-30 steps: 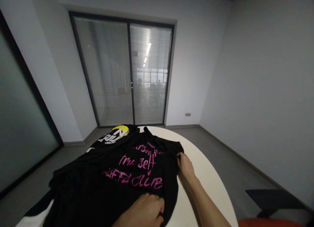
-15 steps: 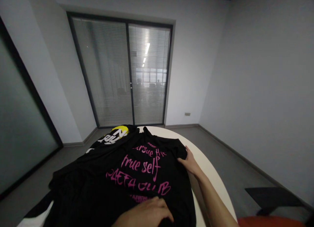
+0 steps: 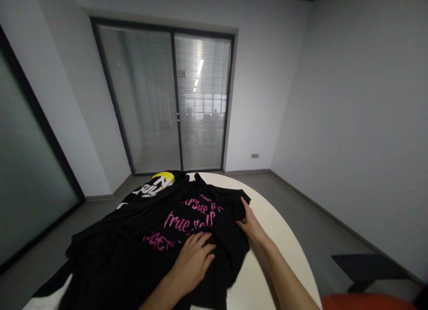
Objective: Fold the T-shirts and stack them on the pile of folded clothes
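Observation:
A black T-shirt (image 3: 175,218) with pink lettering lies spread over the round table. Its right side is folded inward, covering part of the print. My left hand (image 3: 197,254) rests on the folded part, fingers stretched out and lying on the cloth. At the shirt's right edge, near the sleeve, my right hand (image 3: 250,225) grips the fabric between thumb and fingers. Another black garment (image 3: 133,200) with a yellow and white print lies to the left, partly under or against the shirt; how they overlap is hard to make out.
The white round table (image 3: 281,238) shows along its right rim. On the right stands a chair with an orange seat (image 3: 357,302) and a dark armrest (image 3: 368,267). Something white (image 3: 50,296) shows at the lower left. A glass door with blinds (image 3: 143,100) is beyond.
The shirt's right side has come inward over the lettering, baring more tabletop. My left hand has moved up from the lower part onto the fold; my right hand has shifted slightly left.

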The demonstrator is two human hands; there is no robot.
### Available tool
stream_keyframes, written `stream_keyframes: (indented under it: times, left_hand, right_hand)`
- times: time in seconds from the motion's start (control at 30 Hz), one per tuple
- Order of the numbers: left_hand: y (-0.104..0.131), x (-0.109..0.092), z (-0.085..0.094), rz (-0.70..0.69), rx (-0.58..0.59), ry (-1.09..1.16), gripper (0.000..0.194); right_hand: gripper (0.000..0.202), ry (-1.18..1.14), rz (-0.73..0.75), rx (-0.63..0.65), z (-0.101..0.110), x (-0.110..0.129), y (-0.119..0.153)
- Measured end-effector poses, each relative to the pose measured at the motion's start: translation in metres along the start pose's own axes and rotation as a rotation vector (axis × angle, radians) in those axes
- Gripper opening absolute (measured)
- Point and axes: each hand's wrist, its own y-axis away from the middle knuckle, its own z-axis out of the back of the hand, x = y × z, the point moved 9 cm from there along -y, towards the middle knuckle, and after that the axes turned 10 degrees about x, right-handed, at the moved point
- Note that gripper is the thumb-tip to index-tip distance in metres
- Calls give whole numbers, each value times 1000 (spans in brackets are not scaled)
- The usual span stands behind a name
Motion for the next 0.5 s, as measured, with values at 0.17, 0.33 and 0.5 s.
stream_keyframes:
  times: [0.17, 0.33, 0.5]
  left_hand:
    - [-15, 30, 7, 43, -107, 288, 34]
    - [-29, 68, 2, 121, -88, 628, 44]
    - [-34, 85, 5, 130, -115, 696, 41]
  right_hand:
    - [55, 248, 14, -64, 23, 59, 17]
    - [24, 133, 500, 379, -9, 168, 50]
    - [58, 240, 595, 524, -50, 194, 67]
